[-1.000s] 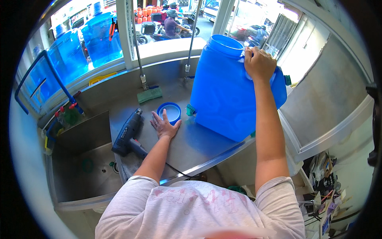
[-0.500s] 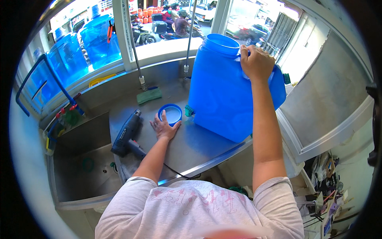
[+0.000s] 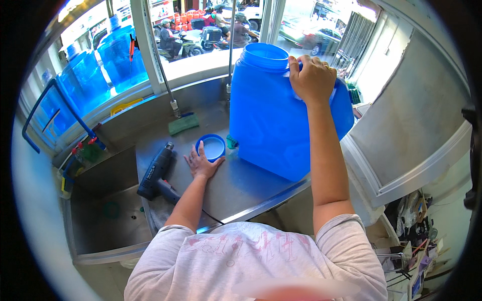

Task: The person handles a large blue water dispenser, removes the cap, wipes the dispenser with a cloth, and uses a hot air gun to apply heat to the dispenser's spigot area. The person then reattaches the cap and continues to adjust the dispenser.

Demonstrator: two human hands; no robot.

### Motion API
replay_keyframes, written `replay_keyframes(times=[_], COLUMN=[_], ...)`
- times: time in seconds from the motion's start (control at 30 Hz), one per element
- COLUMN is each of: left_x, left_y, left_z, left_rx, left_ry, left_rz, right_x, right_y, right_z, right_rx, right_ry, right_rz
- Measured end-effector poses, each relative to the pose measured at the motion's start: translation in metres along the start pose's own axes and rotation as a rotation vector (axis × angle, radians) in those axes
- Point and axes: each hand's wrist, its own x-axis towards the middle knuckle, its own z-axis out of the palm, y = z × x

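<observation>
A large blue plastic water container (image 3: 273, 120) with an open round neck stands on the steel counter. My right hand (image 3: 314, 80) is closed around the handle at its top, right of the neck. A green tap (image 3: 232, 142) sticks out low on its left side. Beside that tap, a round blue lid (image 3: 213, 147) lies on the counter with its hollow side up. My left hand (image 3: 201, 164) rests against the lid's near edge, its fingers spread, thumb and forefinger along the rim. Left of this hand lies a dark heat gun (image 3: 156, 173).
A steel sink basin (image 3: 110, 215) is at the left. Behind the lid lies a green sponge (image 3: 184, 124). Blue water bottles (image 3: 85, 78) stand behind the window, and a hacksaw (image 3: 65, 108) hangs at the far left. On the right is a framed panel (image 3: 406, 115).
The whole view has shifted a little. The container's top and my right hand have moved slightly left. My left hand stays at the lid.
</observation>
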Motion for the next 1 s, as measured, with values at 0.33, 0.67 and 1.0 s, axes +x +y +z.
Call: replay_keyframes(times=[0.33, 0.67, 1.0], left_x=[0.001, -0.0015, -0.0005], left_y=[-0.003, -0.0002, -0.005], left_z=[0.0039, 0.0036, 0.0088], left_rx=[-0.068, -0.014, -0.05], left_ry=[0.016, 0.05, 0.11], left_rz=[0.026, 0.028, 0.07], right_x=[-0.0007, -0.0004, 0.0003], right_y=[0.0004, 0.0012, 0.0028], right_z=[-0.0026, -0.0025, 0.0017], right_rx=[-0.007, -0.014, 0.018], right_ry=[-0.084, -0.055, -0.015], right_rz=[0.008, -0.021, -0.007])
